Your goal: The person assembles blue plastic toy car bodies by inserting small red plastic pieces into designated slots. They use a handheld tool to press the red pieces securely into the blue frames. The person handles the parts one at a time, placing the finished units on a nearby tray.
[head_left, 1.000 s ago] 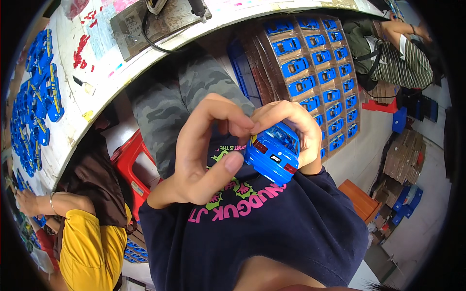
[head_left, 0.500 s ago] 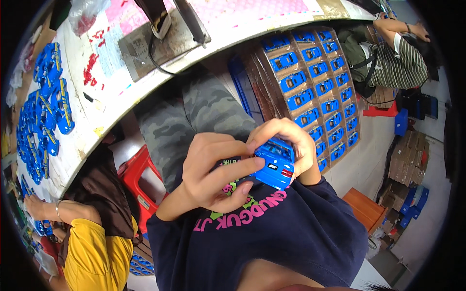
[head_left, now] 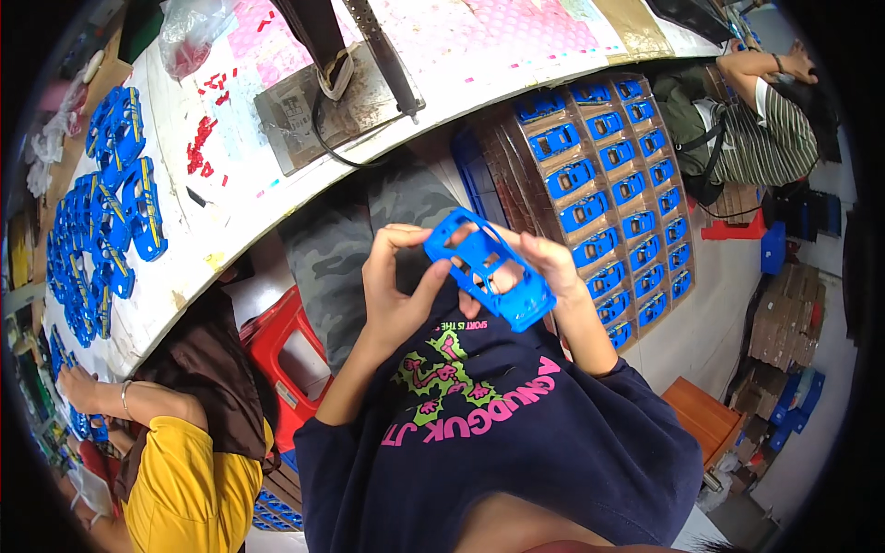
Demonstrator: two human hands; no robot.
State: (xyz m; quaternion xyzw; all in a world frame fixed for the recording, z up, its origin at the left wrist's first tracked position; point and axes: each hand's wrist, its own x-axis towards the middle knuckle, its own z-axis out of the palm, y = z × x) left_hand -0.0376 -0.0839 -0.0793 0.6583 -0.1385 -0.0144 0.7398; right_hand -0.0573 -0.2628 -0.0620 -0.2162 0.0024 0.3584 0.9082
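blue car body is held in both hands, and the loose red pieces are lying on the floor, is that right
The place of the red pieces is wrong: the head view shows them on the white table. The blue car body is indeed held in the left hand and right hand.

Bright light whitens the tabletop, its edge fisheye-curved.

1. You've 2 hands, L & R, both on 1 shell.
2. Your R side: tray w/ 3 cols, approx. 8 cars ea., approx. 24 tot.
3. Shell pile on your tbl.: 12+, overlapping, no exact ct.
4. Red bits: many, too sm. to ct.
5. Your tbl. also: 1 metal plate, 1 bag.
6. 1 red stool, your L.
7. Co-workers: min. 2, 1 yellow shirt, 1 striped shirt.
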